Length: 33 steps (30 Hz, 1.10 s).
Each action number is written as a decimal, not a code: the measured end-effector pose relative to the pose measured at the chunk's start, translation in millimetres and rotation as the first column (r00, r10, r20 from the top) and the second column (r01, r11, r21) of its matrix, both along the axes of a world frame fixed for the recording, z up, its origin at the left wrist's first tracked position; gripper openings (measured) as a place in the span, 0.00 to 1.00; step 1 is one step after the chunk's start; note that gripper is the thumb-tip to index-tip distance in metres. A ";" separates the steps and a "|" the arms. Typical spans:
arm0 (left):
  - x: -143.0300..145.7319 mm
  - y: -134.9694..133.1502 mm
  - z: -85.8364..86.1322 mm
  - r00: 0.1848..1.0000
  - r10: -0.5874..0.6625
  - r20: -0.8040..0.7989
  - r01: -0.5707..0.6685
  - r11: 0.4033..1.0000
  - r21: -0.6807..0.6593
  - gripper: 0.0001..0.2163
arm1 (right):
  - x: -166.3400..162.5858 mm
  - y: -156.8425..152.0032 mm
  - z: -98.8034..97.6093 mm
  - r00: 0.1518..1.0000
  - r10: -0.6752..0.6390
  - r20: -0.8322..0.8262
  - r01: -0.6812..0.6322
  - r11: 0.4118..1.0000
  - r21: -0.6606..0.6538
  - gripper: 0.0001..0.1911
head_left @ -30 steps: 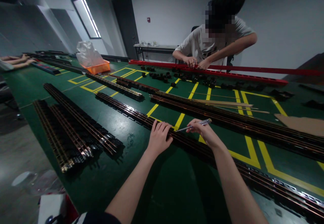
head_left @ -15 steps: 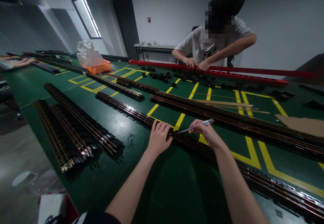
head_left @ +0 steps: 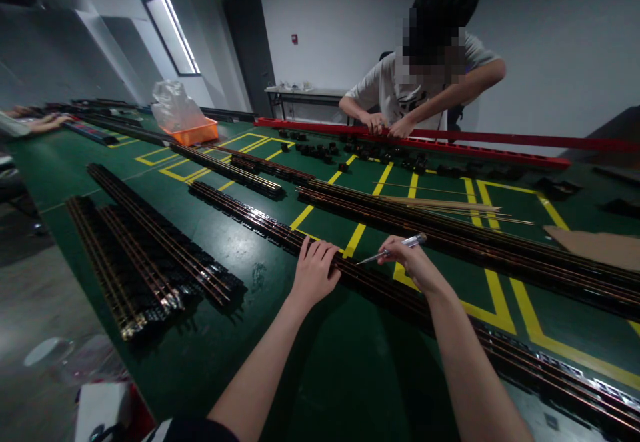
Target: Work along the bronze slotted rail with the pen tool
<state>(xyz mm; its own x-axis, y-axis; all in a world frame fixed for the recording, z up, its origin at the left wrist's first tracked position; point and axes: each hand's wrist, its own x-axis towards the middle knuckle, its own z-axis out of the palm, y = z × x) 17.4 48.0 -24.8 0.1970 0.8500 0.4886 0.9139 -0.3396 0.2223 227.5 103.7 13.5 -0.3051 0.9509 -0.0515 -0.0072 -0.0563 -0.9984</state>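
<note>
A long black rail with copper-coloured strips (head_left: pixel 400 292) runs across the green table (head_left: pixel 320 375) in front of me. My left hand (head_left: pixel 316 270) wraps over the rail, fingers on its far side and thumb on the near side. In my right hand (head_left: pixel 407 259) is a screwdriver (head_left: pixel 413 241) with a clear handle, held between thumb and fingers. Its thin shaft slants down to the left, and the tip is at the rail's top just right of my left hand. Whether the tip touches the rail I cannot tell.
Several similar rails (head_left: pixel 155 235) lie at the left, and more (head_left: pixel 450 229) lie beyond my hands. Thin rods (head_left: pixel 450 203) rest behind them. An orange basket (head_left: pixel 197 134) holds a plastic bag. Across the table a person (head_left: pixel 425 82) works at a red rail (head_left: pixel 500 152).
My right hand and the screwdriver have shifted slightly to the right, the tip moving a little along the rail. My left hand stays in place.
</note>
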 end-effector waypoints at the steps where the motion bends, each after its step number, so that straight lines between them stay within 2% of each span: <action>1: 0.0 0.0 -0.1 1.000 -0.001 0.000 0.001 1.000 0.002 0.15 | -0.3 0.1 -0.3 1.000 -0.003 -0.003 0.003 1.000 0.000 0.08; 28: -1.3 1.2 -1.7 0.999 0.021 -0.030 -0.021 0.999 0.025 0.17 | -19.5 -8.3 4.1 0.997 0.033 0.073 -0.034 0.999 0.011 0.08; 33: -4.6 2.7 -4.4 1.000 -0.021 0.001 0.021 1.000 0.009 0.18 | -19.8 -7.9 3.9 0.997 0.040 0.060 -0.040 0.999 0.012 0.08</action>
<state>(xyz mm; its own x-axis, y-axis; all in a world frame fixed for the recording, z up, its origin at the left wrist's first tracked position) 12.7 50.7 -29.2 0.2142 0.8413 0.4964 0.9063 -0.3607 0.2203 207.7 95.8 17.4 -0.3397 0.9387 -0.0581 0.0545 -0.0421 -0.9976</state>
